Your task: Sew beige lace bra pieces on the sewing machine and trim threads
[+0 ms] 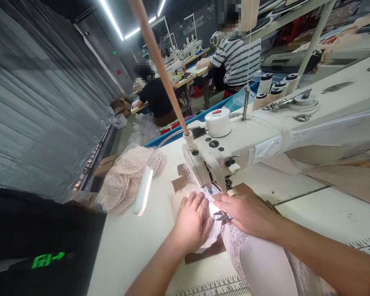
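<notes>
A white sewing machine (200, 164) stands before me, its needle area lit above pale fabric. My left hand (193, 222) lies on the light lace fabric (214, 236), fingers stretched out flat, just in front of the presser foot. My right hand (246, 213) is beside it on the right, with thread snips (223, 216) tucked in its grip; their dark pointed blades stick out to the left. Its fingertips reach near the needle area. Below my right hand, lace and a smooth pale panel (267, 265) hang toward the front edge.
Beige lace pieces (129, 176) are piled at the table's left. A lit gooseneck lamp (143, 191) curves over the table. Thread cones (276, 90) stand behind the machine arm. Printed rulers (212, 285) mark the front edge. Two people sit at other machines farther back.
</notes>
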The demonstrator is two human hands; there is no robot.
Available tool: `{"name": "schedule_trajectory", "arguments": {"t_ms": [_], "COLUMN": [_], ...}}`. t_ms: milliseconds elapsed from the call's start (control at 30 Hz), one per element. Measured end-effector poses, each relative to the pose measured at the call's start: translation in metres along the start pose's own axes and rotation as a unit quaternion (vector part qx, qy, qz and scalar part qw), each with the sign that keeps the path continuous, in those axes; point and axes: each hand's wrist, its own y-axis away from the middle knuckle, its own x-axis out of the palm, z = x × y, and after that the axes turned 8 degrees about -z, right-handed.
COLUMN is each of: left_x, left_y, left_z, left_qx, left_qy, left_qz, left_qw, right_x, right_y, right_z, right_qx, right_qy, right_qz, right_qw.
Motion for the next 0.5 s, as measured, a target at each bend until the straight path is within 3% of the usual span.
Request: {"name": "schedule_trajectory", "arguments": {"t_ms": [200, 500], "left_x": [-0.005, -0.005], "left_y": [-0.016, -0.026], "left_z": [0.015, 0.023], "left_qx": [0.036, 0.078], "left_qy": [-0.002, -0.012], "left_qz": [0.027, 0.028], "left_qw": [0.999, 0.996], "right_x": [0.004, 0.005], "right_y": [-0.001, -0.004], "right_z": [-0.002, 0.001], "right_qx": [0.047, 0.065], "right_qy": [0.04, 0.047], "right_qz": [0.007, -0.006], "right_qw": [0.998, 0.997]}}
